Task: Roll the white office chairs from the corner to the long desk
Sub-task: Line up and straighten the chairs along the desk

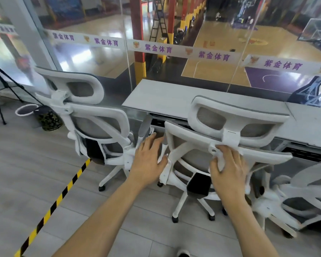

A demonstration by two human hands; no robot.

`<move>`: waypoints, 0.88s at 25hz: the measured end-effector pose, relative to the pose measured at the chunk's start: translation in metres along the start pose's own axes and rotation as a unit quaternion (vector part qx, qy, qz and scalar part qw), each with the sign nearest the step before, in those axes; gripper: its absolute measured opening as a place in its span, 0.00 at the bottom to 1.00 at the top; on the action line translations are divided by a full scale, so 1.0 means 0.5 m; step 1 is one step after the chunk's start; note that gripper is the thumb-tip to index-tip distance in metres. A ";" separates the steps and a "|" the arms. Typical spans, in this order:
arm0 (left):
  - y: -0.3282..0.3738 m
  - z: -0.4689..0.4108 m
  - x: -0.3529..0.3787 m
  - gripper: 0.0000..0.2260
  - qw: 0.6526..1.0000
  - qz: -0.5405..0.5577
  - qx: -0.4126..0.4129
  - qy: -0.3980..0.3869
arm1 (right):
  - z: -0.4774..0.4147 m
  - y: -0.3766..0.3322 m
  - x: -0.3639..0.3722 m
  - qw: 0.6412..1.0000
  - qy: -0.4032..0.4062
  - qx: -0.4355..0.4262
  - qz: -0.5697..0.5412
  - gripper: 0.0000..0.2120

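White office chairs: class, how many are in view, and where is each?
3. The left chair stands at the desk's left end; the middle chair, gripped by the right hand, faces the desk; the right chair is partly out of frame. More may be hidden.

White chairs (230, 138), yellow-black floor tape (63, 193)

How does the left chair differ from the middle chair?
The middle chair is held: the right hand grips its back, the left hand touches its side; nobody touches the left chair. The middle chair stands at the desk; the left chair stands beyond its left end. Both are white with headrests.
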State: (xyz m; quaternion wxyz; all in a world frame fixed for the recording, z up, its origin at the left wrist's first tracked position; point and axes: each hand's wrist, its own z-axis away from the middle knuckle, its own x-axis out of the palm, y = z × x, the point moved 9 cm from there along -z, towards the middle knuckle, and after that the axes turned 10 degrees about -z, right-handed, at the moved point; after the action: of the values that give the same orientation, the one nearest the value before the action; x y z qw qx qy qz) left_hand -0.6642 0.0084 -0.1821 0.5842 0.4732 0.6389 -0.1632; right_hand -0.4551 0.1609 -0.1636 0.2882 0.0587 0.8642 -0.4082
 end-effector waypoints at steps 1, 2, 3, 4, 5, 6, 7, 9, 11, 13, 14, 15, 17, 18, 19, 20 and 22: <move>-0.028 0.002 -0.014 0.25 1.000 0.000 -0.008 0.004 | 0.001 -0.031 0.041 1.000 -0.018 -0.014 -0.002 0.18; -0.064 0.002 -0.029 0.24 1.000 -0.002 -0.015 0.012 | -0.002 -0.064 0.091 0.999 -0.038 -0.028 -0.007 0.17; -0.099 0.001 -0.044 0.23 1.000 -0.005 -0.021 0.020 | -0.006 -0.092 0.140 0.997 -0.057 -0.039 -0.016 0.17; -0.136 -0.001 -0.059 0.22 0.999 -0.006 -0.030 0.028 | -0.010 -0.116 0.192 0.996 -0.074 -0.045 -0.029 0.17; -0.179 -0.006 -0.072 0.21 0.999 -0.007 -0.041 0.034 | -0.015 -0.139 0.243 0.994 -0.091 -0.047 -0.046 0.16; -0.221 -0.013 -0.085 0.20 0.998 -0.009 -0.054 0.036 | -0.022 -0.158 0.294 0.991 -0.106 -0.048 -0.062 0.16; -0.273 -0.023 -0.098 0.20 0.997 -0.016 -0.069 0.039 | -0.033 -0.181 0.351 0.988 -0.120 -0.051 -0.078 0.16; -0.369 -0.043 -0.120 0.20 0.995 -0.036 -0.091 0.035 | -0.059 -0.219 0.452 0.983 -0.142 -0.054 -0.099 0.15; -0.470 -0.062 -0.140 0.19 0.992 -0.045 -0.120 0.022 | -0.092 -0.255 0.553 0.979 -0.168 -0.038 -0.111 0.16; -0.558 -0.080 -0.165 0.19 0.988 -0.059 -0.139 0.013 | -0.123 -0.295 0.638 0.974 -0.194 -0.025 -0.114 0.19; -0.595 -0.091 -0.182 0.20 0.987 -0.063 -0.150 0.017 | -0.142 -0.320 0.673 0.972 -0.205 -0.035 -0.112 0.19; -0.634 -0.101 -0.198 0.20 0.984 -0.057 -0.167 0.024 | -0.166 -0.343 0.703 0.970 -0.211 -0.045 -0.116 0.20; -0.712 -0.115 -0.224 0.22 0.977 -0.031 -0.207 0.033 | -0.215 -0.384 0.748 0.969 -0.215 -0.054 -0.109 0.20; -0.748 -0.121 -0.234 0.23 0.973 -0.016 -0.226 0.037 | -0.231 -0.395 0.774 0.968 -0.227 -0.048 -0.097 0.21; -0.787 -0.129 -0.244 0.25 0.967 0.003 -0.250 0.041 | -0.241 -0.402 0.804 0.965 -0.246 -0.040 -0.077 0.21; -0.826 -0.136 -0.251 0.27 0.961 0.025 -0.271 0.047 | -0.248 -0.406 0.836 0.961 -0.271 -0.033 -0.051 0.23; -0.893 -0.154 -0.259 0.32 0.956 0.065 -0.284 0.039 | -0.242 -0.404 0.896 0.948 -0.318 -0.028 -0.001 0.25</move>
State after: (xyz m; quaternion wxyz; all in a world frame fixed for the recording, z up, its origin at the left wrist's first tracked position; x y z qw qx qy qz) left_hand -1.0818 -0.2092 -0.1990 0.6785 0.3342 0.6490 0.0824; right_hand -0.9482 0.0568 -0.2120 0.5493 -0.0834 0.7385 -0.3821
